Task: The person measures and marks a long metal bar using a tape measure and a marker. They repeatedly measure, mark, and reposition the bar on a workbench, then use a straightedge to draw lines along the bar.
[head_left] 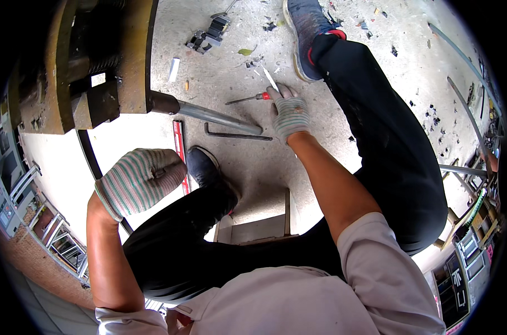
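My left hand [144, 181], in a striped knit glove, is held up above my knee with its fingers curled closed. Whatever is inside them, if anything, is hidden. My right hand [291, 114], gloved alike, reaches down to the concrete floor. Its fingers close over the handle end of a screwdriver [263, 96] with a red handle, whose shaft points left. A slim white pointed stick [270, 79] sticks out past the fingertips; its other end is covered by the hand. A black hex key [236, 135] lies just left of my right wrist.
A heavy yellow-brown machine part [133, 56] stands at upper left, a steel bar [220, 116] jutting from it. On the floor lie a red and white strip [179, 151], black metal pieces [208, 36] and scraps. A low stool [259, 229] is beneath me. Long rods [468, 103] lie at right.
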`<state>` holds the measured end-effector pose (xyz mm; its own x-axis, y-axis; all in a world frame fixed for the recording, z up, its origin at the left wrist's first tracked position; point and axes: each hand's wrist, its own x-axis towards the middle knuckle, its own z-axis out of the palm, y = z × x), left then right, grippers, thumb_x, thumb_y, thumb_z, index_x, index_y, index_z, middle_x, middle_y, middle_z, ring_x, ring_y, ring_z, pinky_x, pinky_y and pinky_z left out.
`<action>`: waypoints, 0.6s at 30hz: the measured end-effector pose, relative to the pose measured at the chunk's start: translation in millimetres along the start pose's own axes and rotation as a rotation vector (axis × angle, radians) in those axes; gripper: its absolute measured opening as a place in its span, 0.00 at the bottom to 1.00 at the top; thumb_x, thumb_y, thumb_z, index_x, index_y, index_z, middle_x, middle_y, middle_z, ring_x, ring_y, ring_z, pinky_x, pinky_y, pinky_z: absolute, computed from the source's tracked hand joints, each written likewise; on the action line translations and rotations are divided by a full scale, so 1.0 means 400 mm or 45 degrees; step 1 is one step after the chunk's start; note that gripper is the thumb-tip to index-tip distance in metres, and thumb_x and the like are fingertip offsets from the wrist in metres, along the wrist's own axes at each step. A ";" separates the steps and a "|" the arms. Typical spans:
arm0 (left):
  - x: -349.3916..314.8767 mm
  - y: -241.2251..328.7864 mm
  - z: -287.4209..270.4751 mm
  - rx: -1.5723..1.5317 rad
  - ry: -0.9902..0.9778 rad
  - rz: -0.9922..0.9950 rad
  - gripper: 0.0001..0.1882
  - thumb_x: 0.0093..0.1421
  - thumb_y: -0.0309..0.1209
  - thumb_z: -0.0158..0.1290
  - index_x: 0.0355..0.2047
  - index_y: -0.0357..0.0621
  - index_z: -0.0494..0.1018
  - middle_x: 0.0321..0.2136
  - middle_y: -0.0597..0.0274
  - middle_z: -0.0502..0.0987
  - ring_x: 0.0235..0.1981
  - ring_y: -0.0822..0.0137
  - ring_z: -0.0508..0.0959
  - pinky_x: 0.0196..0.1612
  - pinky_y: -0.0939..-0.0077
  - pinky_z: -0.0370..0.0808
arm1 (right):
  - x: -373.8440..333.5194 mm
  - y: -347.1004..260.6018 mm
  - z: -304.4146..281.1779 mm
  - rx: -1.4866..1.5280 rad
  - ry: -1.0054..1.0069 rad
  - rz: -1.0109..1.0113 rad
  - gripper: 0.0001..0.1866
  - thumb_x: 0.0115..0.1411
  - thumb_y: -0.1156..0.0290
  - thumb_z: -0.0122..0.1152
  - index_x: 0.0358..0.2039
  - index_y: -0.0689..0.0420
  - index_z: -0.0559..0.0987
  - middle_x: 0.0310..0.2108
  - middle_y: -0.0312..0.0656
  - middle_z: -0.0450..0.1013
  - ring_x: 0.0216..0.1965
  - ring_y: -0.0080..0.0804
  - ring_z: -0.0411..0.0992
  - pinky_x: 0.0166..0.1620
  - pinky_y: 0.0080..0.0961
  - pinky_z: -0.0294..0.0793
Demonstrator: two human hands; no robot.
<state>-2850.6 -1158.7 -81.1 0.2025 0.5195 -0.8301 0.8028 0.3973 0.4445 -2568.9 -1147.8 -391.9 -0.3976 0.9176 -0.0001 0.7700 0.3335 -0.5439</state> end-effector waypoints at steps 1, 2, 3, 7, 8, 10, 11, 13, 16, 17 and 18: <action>0.005 0.004 0.000 0.009 -0.011 -0.010 0.13 0.67 0.35 0.56 0.41 0.37 0.82 0.31 0.55 0.84 0.30 0.65 0.84 0.39 0.72 0.80 | -0.004 0.012 0.005 0.001 -0.020 0.011 0.23 0.55 0.76 0.63 0.53 0.50 0.79 0.55 0.45 0.73 0.56 0.49 0.70 0.60 0.43 0.71; 0.007 0.007 0.001 0.015 -0.022 -0.022 0.13 0.67 0.35 0.56 0.41 0.37 0.82 0.31 0.54 0.84 0.31 0.64 0.84 0.39 0.72 0.81 | -0.008 0.018 0.005 0.004 -0.044 0.019 0.23 0.55 0.76 0.63 0.53 0.50 0.79 0.55 0.45 0.73 0.56 0.49 0.70 0.60 0.43 0.72; 0.009 0.013 -0.001 0.006 -0.042 -0.058 0.13 0.68 0.35 0.56 0.41 0.37 0.82 0.32 0.54 0.84 0.31 0.64 0.84 0.40 0.72 0.81 | -0.012 0.022 0.008 0.006 -0.067 0.027 0.23 0.55 0.76 0.63 0.53 0.50 0.78 0.54 0.45 0.73 0.56 0.49 0.70 0.59 0.44 0.72; 0.024 0.017 0.000 0.006 -0.034 -0.044 0.14 0.68 0.35 0.56 0.41 0.36 0.82 0.33 0.54 0.84 0.32 0.63 0.85 0.40 0.72 0.81 | -0.022 0.030 0.021 -0.026 -0.043 0.014 0.24 0.54 0.75 0.65 0.53 0.49 0.78 0.52 0.45 0.73 0.55 0.49 0.70 0.56 0.46 0.72; 0.026 0.022 -0.001 0.017 -0.025 -0.054 0.13 0.68 0.34 0.56 0.41 0.36 0.82 0.33 0.53 0.84 0.32 0.63 0.85 0.40 0.72 0.82 | -0.021 0.028 0.023 -0.028 -0.052 0.023 0.24 0.55 0.75 0.65 0.54 0.49 0.77 0.52 0.45 0.73 0.55 0.49 0.70 0.55 0.46 0.73; 0.031 0.030 0.004 0.012 0.009 -0.070 0.12 0.67 0.33 0.56 0.41 0.35 0.82 0.33 0.53 0.84 0.32 0.63 0.85 0.39 0.72 0.82 | -0.018 0.027 0.024 -0.043 -0.071 0.027 0.24 0.55 0.74 0.65 0.54 0.48 0.77 0.51 0.45 0.73 0.53 0.49 0.70 0.54 0.47 0.72; 0.034 0.031 0.011 -0.005 0.034 -0.078 0.12 0.67 0.32 0.56 0.41 0.35 0.82 0.32 0.53 0.84 0.32 0.63 0.85 0.39 0.72 0.82 | -0.016 0.030 0.023 -0.055 -0.081 0.021 0.24 0.55 0.74 0.65 0.54 0.48 0.77 0.50 0.45 0.73 0.53 0.49 0.70 0.53 0.47 0.72; 0.041 0.023 0.019 -0.064 0.066 -0.077 0.11 0.66 0.30 0.57 0.41 0.35 0.82 0.33 0.53 0.84 0.32 0.63 0.85 0.39 0.72 0.82 | -0.011 0.038 0.027 -0.075 -0.103 0.019 0.24 0.55 0.73 0.66 0.54 0.48 0.77 0.50 0.45 0.72 0.52 0.48 0.70 0.53 0.47 0.72; 0.009 -0.037 0.035 -0.177 0.154 -0.350 0.13 0.64 0.31 0.60 0.46 0.36 0.80 0.38 0.54 0.84 0.37 0.65 0.84 0.43 0.74 0.81 | -0.009 0.048 0.035 -0.093 -0.127 0.015 0.23 0.55 0.73 0.66 0.53 0.48 0.77 0.49 0.45 0.72 0.52 0.48 0.70 0.54 0.46 0.70; -0.016 -0.069 0.044 -0.218 0.186 -0.446 0.14 0.63 0.31 0.61 0.47 0.37 0.80 0.40 0.54 0.83 0.39 0.65 0.83 0.44 0.74 0.80 | -0.010 0.046 0.035 -0.092 -0.127 -0.005 0.23 0.55 0.72 0.66 0.53 0.48 0.77 0.49 0.45 0.72 0.52 0.48 0.70 0.54 0.46 0.70; -0.036 -0.102 0.051 -0.257 0.215 -0.534 0.16 0.63 0.31 0.62 0.49 0.38 0.80 0.42 0.55 0.83 0.41 0.66 0.83 0.45 0.75 0.80 | -0.011 0.047 0.033 -0.099 -0.124 -0.020 0.23 0.55 0.72 0.66 0.52 0.48 0.78 0.49 0.44 0.72 0.52 0.48 0.70 0.55 0.45 0.70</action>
<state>-2874.7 -1197.9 -94.0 -0.2216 0.3920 -0.8929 0.6676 0.7284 0.1541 -2559.1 -1148.5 -413.4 -0.4536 0.8880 -0.0761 0.7981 0.3668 -0.4780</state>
